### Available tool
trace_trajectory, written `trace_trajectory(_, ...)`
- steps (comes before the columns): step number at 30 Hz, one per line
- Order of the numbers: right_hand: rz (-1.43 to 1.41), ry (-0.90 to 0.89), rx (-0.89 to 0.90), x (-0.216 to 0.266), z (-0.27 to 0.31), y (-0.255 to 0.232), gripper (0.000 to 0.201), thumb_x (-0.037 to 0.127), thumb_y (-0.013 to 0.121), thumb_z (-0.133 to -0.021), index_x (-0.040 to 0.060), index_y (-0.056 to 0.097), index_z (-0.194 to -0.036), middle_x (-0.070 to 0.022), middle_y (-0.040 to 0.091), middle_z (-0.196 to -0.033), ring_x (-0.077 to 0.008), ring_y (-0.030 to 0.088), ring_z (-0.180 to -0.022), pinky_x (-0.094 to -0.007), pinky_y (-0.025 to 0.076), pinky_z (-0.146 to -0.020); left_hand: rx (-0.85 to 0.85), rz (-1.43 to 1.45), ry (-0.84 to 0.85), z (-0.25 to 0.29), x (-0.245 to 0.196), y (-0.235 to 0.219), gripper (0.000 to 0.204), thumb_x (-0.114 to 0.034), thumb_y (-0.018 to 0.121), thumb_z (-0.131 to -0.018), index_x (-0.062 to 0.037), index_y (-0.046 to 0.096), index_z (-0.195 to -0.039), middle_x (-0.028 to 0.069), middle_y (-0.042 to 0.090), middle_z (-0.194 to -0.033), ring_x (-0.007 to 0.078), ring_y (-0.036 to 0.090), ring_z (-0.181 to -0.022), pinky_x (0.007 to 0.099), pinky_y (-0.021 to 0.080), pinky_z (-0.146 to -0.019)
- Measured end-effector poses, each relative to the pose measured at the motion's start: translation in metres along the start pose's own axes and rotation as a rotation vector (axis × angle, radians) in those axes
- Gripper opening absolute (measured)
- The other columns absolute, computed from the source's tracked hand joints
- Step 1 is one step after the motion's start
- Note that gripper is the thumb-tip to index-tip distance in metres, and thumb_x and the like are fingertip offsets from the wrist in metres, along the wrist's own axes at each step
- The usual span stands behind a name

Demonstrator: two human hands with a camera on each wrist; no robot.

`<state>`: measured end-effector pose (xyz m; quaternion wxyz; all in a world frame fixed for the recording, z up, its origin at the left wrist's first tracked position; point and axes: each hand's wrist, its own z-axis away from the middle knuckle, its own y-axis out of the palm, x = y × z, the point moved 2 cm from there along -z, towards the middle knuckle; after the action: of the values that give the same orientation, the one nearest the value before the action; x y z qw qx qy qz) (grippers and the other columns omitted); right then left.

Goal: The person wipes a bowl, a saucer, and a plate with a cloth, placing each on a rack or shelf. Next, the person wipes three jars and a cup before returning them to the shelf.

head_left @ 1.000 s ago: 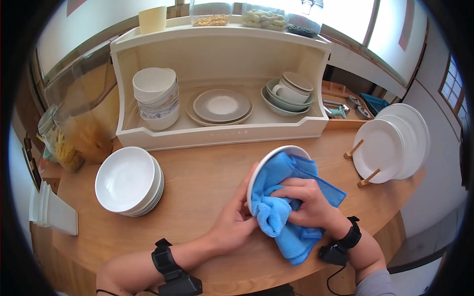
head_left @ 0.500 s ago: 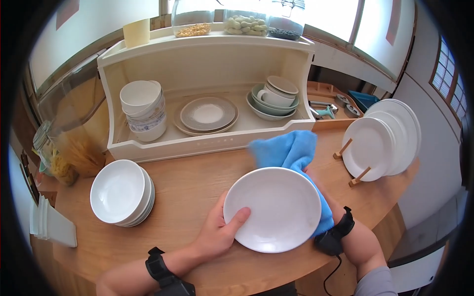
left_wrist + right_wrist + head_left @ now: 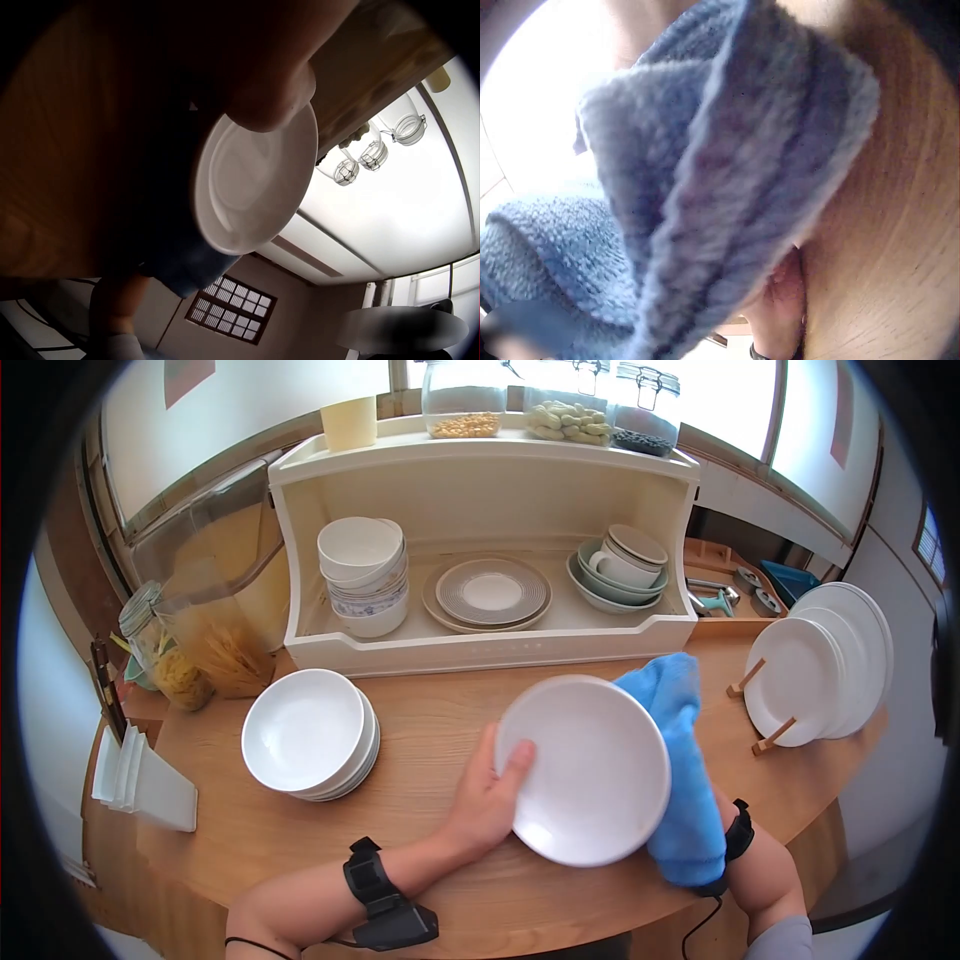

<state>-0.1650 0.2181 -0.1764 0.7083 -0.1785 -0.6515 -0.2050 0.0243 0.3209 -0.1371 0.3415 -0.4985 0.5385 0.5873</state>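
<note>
My left hand (image 3: 482, 800) grips a shallow white bowl (image 3: 590, 770) by its left side, thumb over the rim and the other fingers behind. The bowl is raised over the table with its round face turned toward me. In the left wrist view the bowl (image 3: 255, 180) is seen from another side, partly covered by the hand. A blue microfibre cloth (image 3: 680, 770) hangs behind and along the bowl's right edge. My right hand holds the cloth and is mostly hidden by it; the strapped right wrist (image 3: 740, 830) shows. The cloth (image 3: 727, 187) fills most of the right wrist view.
A stack of white bowls (image 3: 305, 735) stands on the wooden table (image 3: 440, 700) at left. White plates (image 3: 795, 680) lean in a wooden rack at right. Behind, a cream shelf (image 3: 480, 652) holds stacked dishes, with jars (image 3: 570, 420) on top. White containers (image 3: 150, 785) stand far left.
The bowl has turned from edge-on, with the cloth pressed inside, to facing me. The cloth and right hand have moved behind it to its right edge. The head view has also shifted.
</note>
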Motion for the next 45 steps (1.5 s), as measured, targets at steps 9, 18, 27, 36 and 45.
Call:
trace_trajectory(9,0.02,-0.126,-0.03,0.054,0.013,0.031,0.059,0.014,0.072,-0.079,0.0004,0.045,-0.13,-0.0089,0.055,-0.124,-0.0172,0.051,-0.112,-0.0332,0.04,-0.098,-0.106,-0.187,0.168,0.011,-0.008,0.001,0.023,-0.024,0.049,-0.097,-0.002,0.048,-0.105,0.0076,0.058,-0.091,0.0117,0.055,-0.086,0.0277,0.047,-0.073)
trace_trajectory(18,-0.237,-0.033,-0.266,0.036,0.009,-0.016,0.043,0.014,0.065,-0.077,0.0014,0.055,-0.117,-0.0046,0.06,-0.108,-0.0152,0.054,-0.102,-0.0305,0.044,-0.09,-0.209,-0.428,0.314,0.011,-0.039,-0.017,0.022,-0.025,0.05,-0.097,-0.0041,0.049,-0.103,0.0033,0.056,-0.089,0.0084,0.051,-0.082,0.0243,0.044,-0.074)
trace_trajectory(27,0.0,-0.232,-0.165,0.051,-0.001,-0.014,0.035,0.012,0.062,-0.075,-0.0004,0.062,-0.107,-0.0095,0.065,-0.102,-0.0158,0.058,-0.095,-0.0297,0.045,-0.086,-0.478,-0.454,0.306,0.029,-0.152,-0.092,0.018,-0.016,0.055,-0.093,-0.0016,0.055,-0.103,0.0057,0.063,-0.093,0.0112,0.061,-0.08,0.0259,0.05,-0.072)
trace_trajectory(36,0.035,-0.267,-0.153,0.05,-0.002,-0.014,0.037,0.014,0.063,-0.074,0.0003,0.062,-0.108,-0.0114,0.065,-0.102,-0.0179,0.059,-0.096,-0.031,0.046,-0.087,-0.527,-0.767,-0.036,0.043,-0.174,-0.207,0.023,-0.006,0.054,-0.089,-0.0007,0.049,-0.111,0.0069,0.058,-0.101,0.0129,0.059,-0.08,0.0272,0.049,-0.078)
trace_trajectory(45,0.044,-0.289,-0.132,0.046,-0.004,-0.014,0.039,0.016,0.064,-0.074,0.0006,0.062,-0.109,-0.0114,0.065,-0.101,-0.0179,0.059,-0.095,-0.0307,0.046,-0.086,-0.533,-0.968,-0.267,0.034,-0.164,-0.209,0.024,-0.011,0.055,-0.085,-0.0036,0.05,-0.108,0.0039,0.058,-0.081,0.0111,0.057,-0.059,0.0242,0.042,-0.039)
